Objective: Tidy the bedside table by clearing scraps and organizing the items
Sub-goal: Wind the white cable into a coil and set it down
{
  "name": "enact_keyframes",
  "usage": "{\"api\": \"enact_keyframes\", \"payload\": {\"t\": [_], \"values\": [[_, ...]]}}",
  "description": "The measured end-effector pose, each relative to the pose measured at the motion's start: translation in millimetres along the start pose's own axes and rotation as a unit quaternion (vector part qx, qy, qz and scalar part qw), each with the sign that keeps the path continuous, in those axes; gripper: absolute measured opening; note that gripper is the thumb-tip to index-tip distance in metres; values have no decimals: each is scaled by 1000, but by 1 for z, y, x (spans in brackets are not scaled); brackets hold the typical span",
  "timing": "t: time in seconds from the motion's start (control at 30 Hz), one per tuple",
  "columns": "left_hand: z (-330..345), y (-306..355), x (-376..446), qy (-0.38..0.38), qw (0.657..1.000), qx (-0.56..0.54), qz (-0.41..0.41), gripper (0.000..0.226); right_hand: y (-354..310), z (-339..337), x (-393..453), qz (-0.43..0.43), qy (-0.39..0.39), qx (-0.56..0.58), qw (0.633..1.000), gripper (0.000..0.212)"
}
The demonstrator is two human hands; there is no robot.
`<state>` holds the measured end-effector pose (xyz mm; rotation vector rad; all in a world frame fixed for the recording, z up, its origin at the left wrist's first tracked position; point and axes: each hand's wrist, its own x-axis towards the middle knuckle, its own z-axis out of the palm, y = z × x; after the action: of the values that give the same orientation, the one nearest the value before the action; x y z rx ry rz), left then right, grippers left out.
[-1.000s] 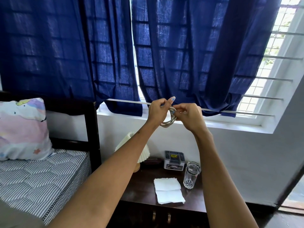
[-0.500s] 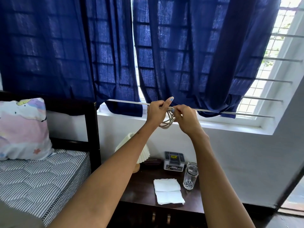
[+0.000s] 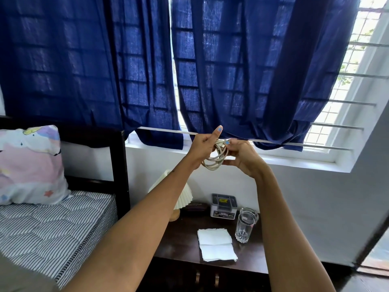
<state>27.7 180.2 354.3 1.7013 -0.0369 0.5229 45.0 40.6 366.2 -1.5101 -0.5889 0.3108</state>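
Observation:
Both my hands are raised in front of the window, holding a coiled white cable (image 3: 216, 160). My left hand (image 3: 203, 147) grips the coil with its thumb sticking up. My right hand (image 3: 242, 154) pinches the cable's end at the top of the coil and steadies the loops from the right. Far below stands the dark wooden bedside table (image 3: 185, 239). On it lie a folded white tissue (image 3: 216, 245), a clear drinking glass (image 3: 245, 226), a small grey box (image 3: 223, 206) and a pleated white lamp (image 3: 183, 194), partly hidden by my left forearm.
A bed with a striped mattress (image 3: 42, 224) and a pastel pillow (image 3: 29, 165) sits left of the table, behind a dark bedpost (image 3: 121, 175). Blue curtains (image 3: 210, 70) hang over the barred window. A white wall is on the right, with a doorway (image 3: 376, 253) at the lower right.
My hands stayed at about the same height. The right fingers shifted on the cable, moving from the coil's side to its top, and the loops hang a bit lower and looser.

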Motion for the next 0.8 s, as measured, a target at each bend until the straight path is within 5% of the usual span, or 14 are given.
{"api": "enact_keyframes", "payload": {"t": [0.3,0.6,0.8], "values": [[-3,-3,3,-7,996,-3,-90,59,11,4,1,1,-21,34,999,25],[-2,-6,4,32,995,-8,-93,54,16,5,2,-77,12,-1,997,15],[-2,-4,4,64,996,-27,-57,53,20,11,4,-32,51,38,997,21]]}}
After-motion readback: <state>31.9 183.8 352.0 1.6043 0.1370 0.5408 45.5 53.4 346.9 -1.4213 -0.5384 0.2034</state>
